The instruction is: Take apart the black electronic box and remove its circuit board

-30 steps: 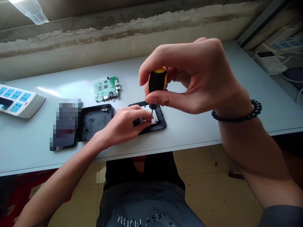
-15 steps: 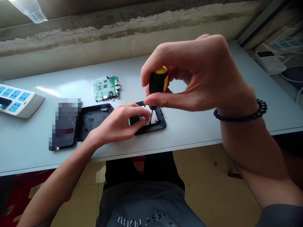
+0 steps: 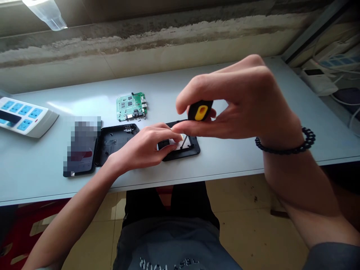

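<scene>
My right hand (image 3: 242, 101) grips a small screwdriver (image 3: 199, 111) with a black and yellow handle. Its thin shaft slants down into a black square casing half (image 3: 194, 148) lying near the table's front edge. My left hand (image 3: 146, 146) rests on that casing, fingers pressed against a small black and white part inside it, close to the screwdriver tip. A second black casing half (image 3: 115, 140) lies open just left of my left hand. A green circuit board (image 3: 131, 106) lies farther back on the table.
A phone-like dark slab (image 3: 81, 153), partly blurred, lies beside the open casing half. A white power strip (image 3: 24, 116) with blue sockets sits at the far left. More white power strips and cables (image 3: 323, 75) are at the right. The grey table (image 3: 253, 165) ends near my lap.
My right hand has dropped lower and tilted the screwdriver, so the yellow end of the handle now faces me. My left hand stays on the casing.
</scene>
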